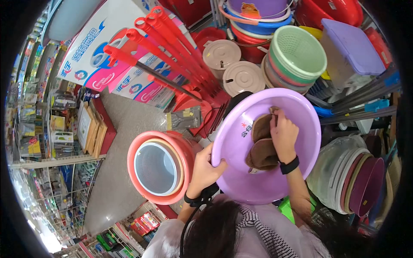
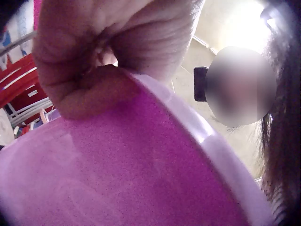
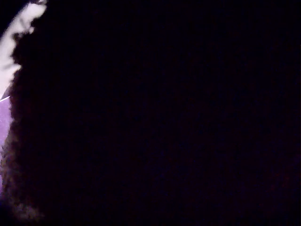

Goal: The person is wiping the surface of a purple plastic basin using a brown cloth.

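A lilac plastic basin [image 1: 232,180] with dark printed characters inside is tilted in front of the person. My left hand [image 1: 206,171] grips its left rim; in the left wrist view the fingers [image 2: 101,96] curl over the edge of the basin [image 2: 141,155]. Inside it lies a brown fuzzy article in two rounded, pocket-like parts [image 1: 262,154], its exact kind unclear. My right hand [image 1: 285,134] pinches the upper end of this article. Dark fuzzy material [image 3: 21,155] blocks nearly all of the right wrist view, with a sliver of lilac at left.
Nested tubs and baskets [image 1: 157,167] stand on the floor at left. Red-handled tools [image 1: 172,51] lean beside printed boxes [image 1: 97,53]. Behind the basin are lidded buckets [image 1: 244,78] and stacked green baskets [image 1: 299,53]; at right, more stacked basins [image 1: 365,185]. Shelves [image 1: 56,163] line the left.
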### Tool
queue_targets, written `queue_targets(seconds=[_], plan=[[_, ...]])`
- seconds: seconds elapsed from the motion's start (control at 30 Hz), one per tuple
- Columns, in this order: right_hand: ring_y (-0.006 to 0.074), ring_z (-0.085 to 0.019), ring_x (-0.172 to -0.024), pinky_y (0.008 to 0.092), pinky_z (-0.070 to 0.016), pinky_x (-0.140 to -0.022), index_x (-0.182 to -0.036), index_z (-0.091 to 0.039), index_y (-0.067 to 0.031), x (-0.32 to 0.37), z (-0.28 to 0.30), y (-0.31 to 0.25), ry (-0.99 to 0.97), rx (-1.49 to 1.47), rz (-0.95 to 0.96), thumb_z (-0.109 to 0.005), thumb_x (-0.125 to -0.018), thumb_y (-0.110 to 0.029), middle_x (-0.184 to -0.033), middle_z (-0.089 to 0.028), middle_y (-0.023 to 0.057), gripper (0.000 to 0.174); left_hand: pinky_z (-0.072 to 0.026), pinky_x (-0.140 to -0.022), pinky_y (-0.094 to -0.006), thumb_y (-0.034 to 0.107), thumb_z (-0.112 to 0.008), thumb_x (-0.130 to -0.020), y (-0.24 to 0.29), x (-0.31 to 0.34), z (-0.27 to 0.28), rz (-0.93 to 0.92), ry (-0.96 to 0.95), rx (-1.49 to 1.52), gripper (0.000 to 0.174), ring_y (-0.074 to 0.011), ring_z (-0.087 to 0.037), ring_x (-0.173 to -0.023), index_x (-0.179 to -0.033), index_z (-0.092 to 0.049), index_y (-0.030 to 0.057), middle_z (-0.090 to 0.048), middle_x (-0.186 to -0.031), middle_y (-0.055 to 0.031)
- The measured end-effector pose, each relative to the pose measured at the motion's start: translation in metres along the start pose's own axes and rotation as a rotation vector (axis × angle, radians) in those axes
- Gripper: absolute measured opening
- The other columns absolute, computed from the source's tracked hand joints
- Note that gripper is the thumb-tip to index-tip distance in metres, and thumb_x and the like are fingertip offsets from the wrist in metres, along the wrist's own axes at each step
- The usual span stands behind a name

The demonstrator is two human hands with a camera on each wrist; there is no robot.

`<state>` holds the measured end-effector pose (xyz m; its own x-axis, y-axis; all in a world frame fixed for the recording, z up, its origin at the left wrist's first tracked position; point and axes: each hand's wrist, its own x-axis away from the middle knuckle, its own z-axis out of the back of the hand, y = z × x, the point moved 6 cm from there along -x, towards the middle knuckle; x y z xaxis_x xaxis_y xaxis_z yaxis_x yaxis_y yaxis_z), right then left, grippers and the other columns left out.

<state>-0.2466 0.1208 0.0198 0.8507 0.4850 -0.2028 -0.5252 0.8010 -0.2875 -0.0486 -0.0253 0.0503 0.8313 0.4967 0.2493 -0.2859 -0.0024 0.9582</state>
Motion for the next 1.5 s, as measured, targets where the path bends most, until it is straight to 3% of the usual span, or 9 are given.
queue_targets(seconds=[0.2,0.3,0.67,0.93,1.1,1.23,1.33,1.4,1.5], plan=[[0.0306,-0.064,-0.063,0.0413,-0.0502,-0.054,-0.091,-0.055,-0.0084,0.004,-0.003,0.002,0.015,-0.04,-0.037,-0.058,-0.085,-0.016,-0.074,-0.065,0.0126,0.01,-0.0446,-0.072,-0.021,-0.007,-0.056,-0.074,-0.002,-0.002,-0.002,-0.002,-0.014,0.034,0.039,-0.0057,-0.056,-0.08,-0.113,-0.055,-0.0027,-0.061,-0.091,-0.0011],[0.0304,-0.064,-0.064,0.0413,-0.0503,-0.055,-0.092,-0.055,-0.0084,0.004,-0.004,0.002,0.008,-0.052,-0.04,-0.059,-0.085,-0.015,-0.075,-0.065,0.0126,0.011,-0.0405,-0.059,-0.0185,-0.005,-0.056,-0.074,0.002,-0.003,-0.002,-0.064,0.024,0.061,0.04,-0.002,-0.048,-0.067,-0.113,-0.057,-0.0034,-0.056,-0.078,0.0028],[0.031,-0.064,-0.063,0.0432,-0.0502,-0.053,-0.09,-0.054,-0.0095,0.004,-0.005,0.001,-0.002,-0.083,-0.06,-0.056,-0.087,-0.018,-0.071,-0.064,0.012,0.01,-0.0473,-0.074,-0.0231,-0.007,-0.054,-0.072,-0.002,-0.004,0.005,-0.069,0.044,0.063,0.04,-0.0073,-0.057,-0.083,-0.111,-0.058,-0.0036,-0.063,-0.092,-0.0041],[0.0322,-0.064,-0.067,0.0438,-0.0503,-0.056,-0.094,-0.055,-0.0092,0.002,-0.007,0.003,-0.049,-0.104,-0.089,-0.058,-0.085,-0.018,-0.077,-0.065,0.0124,0.013,-0.0445,-0.067,-0.0204,-0.008,-0.055,-0.073,-0.003,-0.005,0.002,-0.039,0.03,0.095,0.04,-0.0052,-0.054,-0.076,-0.113,-0.056,-0.0038,-0.058,-0.086,0.0003],[0.03,-0.065,-0.071,0.0417,-0.0506,-0.058,-0.095,-0.056,-0.0089,0.005,-0.004,0.003,-0.003,-0.125,-0.092,-0.06,-0.084,-0.017,-0.079,-0.066,0.0112,0.014,-0.0454,-0.074,-0.0227,-0.009,-0.055,-0.073,-0.004,-0.005,0.002,-0.001,0.006,0.132,0.042,-0.007,-0.055,-0.082,-0.114,-0.055,-0.004,-0.059,-0.089,-0.0018],[0.0298,-0.065,-0.071,0.0413,-0.0507,-0.059,-0.095,-0.056,-0.0087,0.004,-0.006,0.002,-0.019,-0.099,-0.144,-0.06,-0.085,-0.017,-0.079,-0.066,0.0111,0.014,-0.0444,-0.071,-0.0216,-0.008,-0.056,-0.072,-0.008,-0.007,0.003,-0.026,0.025,0.11,0.04,-0.0061,-0.054,-0.079,-0.112,-0.056,-0.0041,-0.06,-0.089,-0.0014],[0.0309,-0.064,-0.07,0.0419,-0.0505,-0.06,-0.092,-0.057,-0.0079,0.001,-0.009,-0.006,0.037,-0.172,-0.129,-0.06,-0.085,-0.017,-0.079,-0.066,0.012,0.012,-0.0441,-0.068,-0.021,-0.007,-0.056,-0.072,-0.003,-0.008,0.003,-0.014,-0.046,0.065,0.037,-0.0053,-0.053,-0.074,-0.108,-0.057,-0.0044,-0.059,-0.084,-0.0002],[0.0329,-0.063,-0.07,0.0433,-0.05,-0.062,-0.09,-0.057,-0.0067,0.0,-0.015,-0.023,0.042,-0.434,-0.107,-0.059,-0.085,-0.017,-0.078,-0.065,0.0142,0.011,-0.0437,-0.066,-0.0208,-0.006,-0.056,-0.071,-0.003,-0.008,0.001,-0.026,-0.048,0.052,0.035,-0.0048,-0.052,-0.072,-0.106,-0.057,-0.0045,-0.059,-0.081,0.0001],[0.035,-0.062,-0.071,0.0411,-0.0489,-0.063,-0.089,-0.061,-0.0062,0.011,-0.025,-0.068,-0.1,-0.624,0.139,-0.064,-0.081,-0.016,-0.079,-0.065,0.0161,0.012,-0.0428,-0.063,-0.0203,-0.005,-0.056,-0.07,-0.003,-0.011,0.004,-0.045,-0.018,0.028,0.033,-0.004,-0.051,-0.069,-0.104,-0.057,-0.0049,-0.058,-0.079,0.0003]])
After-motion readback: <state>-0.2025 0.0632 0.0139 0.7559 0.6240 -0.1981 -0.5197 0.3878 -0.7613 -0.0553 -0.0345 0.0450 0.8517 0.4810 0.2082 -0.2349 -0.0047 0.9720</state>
